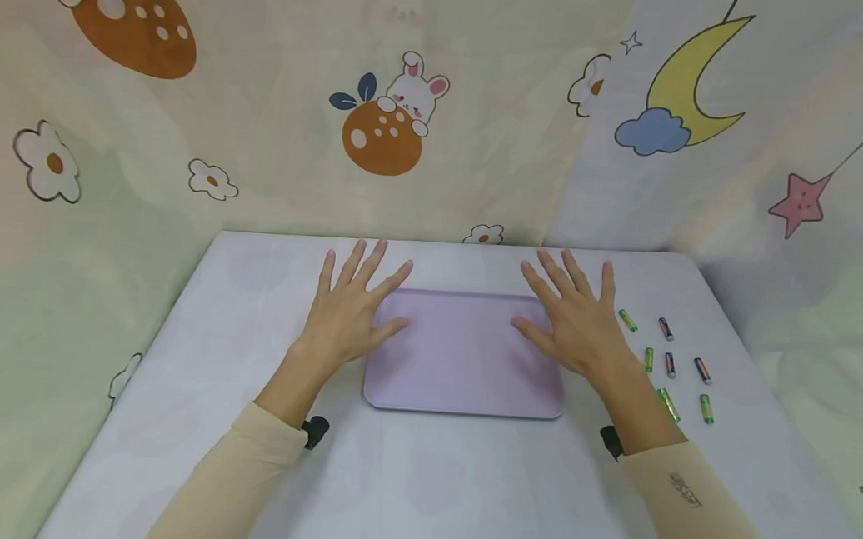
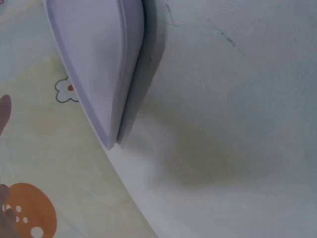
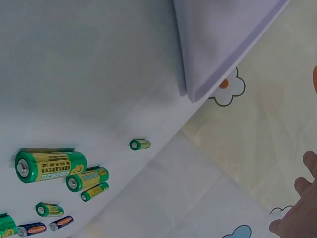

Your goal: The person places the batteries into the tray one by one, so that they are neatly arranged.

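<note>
A flat lilac tray (image 1: 466,355) with a low rim lies in the middle of the white table. My left hand (image 1: 344,313) hovers over its left side, fingers straight and spread, holding nothing. Over the right side is my right hand (image 1: 579,328), spread the same way and also holding nothing. Right of that hand lie several batteries, some green like this green battery (image 1: 706,409), others dark like this dark battery (image 1: 702,370). Close up in the right wrist view, a green battery (image 3: 49,165) with a yellow label lies on its side. The forearm partly covers the battery area.
The white table (image 1: 431,487) carries the tray and the loose batteries. A printed cloth (image 1: 277,108) with rabbits, flowers and a moon hangs behind the table's far edge and along both sides. A black strap piece (image 1: 315,432) shows at the left wrist.
</note>
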